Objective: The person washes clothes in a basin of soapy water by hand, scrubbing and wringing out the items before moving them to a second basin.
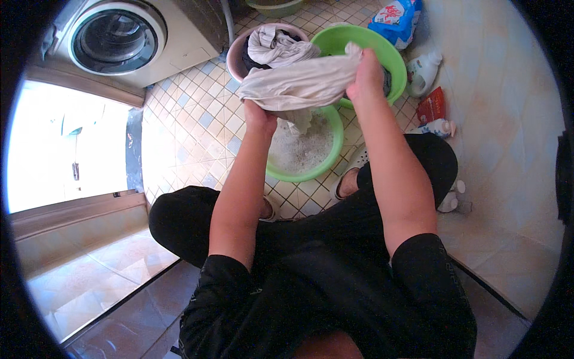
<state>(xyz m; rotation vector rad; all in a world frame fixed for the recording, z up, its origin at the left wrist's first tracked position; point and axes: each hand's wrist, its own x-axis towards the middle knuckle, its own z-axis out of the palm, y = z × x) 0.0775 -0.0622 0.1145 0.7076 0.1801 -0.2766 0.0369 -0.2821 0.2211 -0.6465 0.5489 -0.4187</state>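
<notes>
Stretched between my two hands is a wet, off-white cloth garment (pixel 300 84). My left hand (pixel 259 117) grips its lower left part, and my right hand (pixel 368 74) holds its bunched right end. One fold of it hangs down over a green basin of sudsy water (pixel 339 134) on the floor. Behind the cloth at the left stands a pink basin (pixel 234 58) with a light striped garment (pixel 278 47) and dark cloth inside. A larger green basin (pixel 399 58) with dark cloth in it is behind my right hand.
A front-loading washing machine (pixel 179 49) stands at the upper left. Along the right wall are a blue detergent bag (pixel 397 22), a white jug (pixel 422 74), a red packet (pixel 432 106) and a pump bottle (pixel 437 128). My knees flank the sudsy basin on the tiled floor.
</notes>
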